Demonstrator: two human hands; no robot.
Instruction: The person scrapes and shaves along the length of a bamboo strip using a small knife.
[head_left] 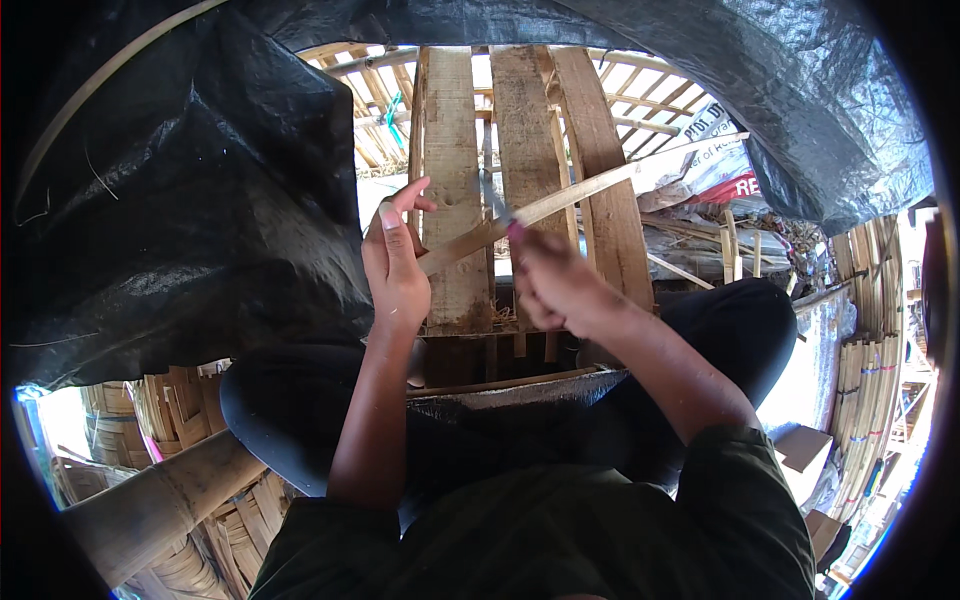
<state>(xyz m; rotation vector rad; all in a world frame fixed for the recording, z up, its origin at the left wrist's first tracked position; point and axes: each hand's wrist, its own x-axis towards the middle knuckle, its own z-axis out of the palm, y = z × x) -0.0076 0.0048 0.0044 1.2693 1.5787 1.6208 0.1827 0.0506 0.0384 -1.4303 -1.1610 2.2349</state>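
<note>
A long pale bamboo strip (580, 192) slants across the wooden planks, from the lower left up to the far right. Its near end runs into my left hand (400, 260), which grips it at the palm; the thumb and a finger point up and away from the strip. Slightly blurred, my right hand (560, 285) is closed round the handle of a knife (493, 197), of which a pinkish bit shows. The blade crosses the strip near its middle, pointing away from me; whether it cuts in, I cannot tell.
Under the strip stand three rough wooden planks (450, 130), with gaps between them. A black plastic sheet (190, 200) hangs at the left, and a grey tarp (800, 110) at the far right. Bundled bamboo strips (865, 400) stack at the right; a thick bamboo pole (165, 505) lies lower left.
</note>
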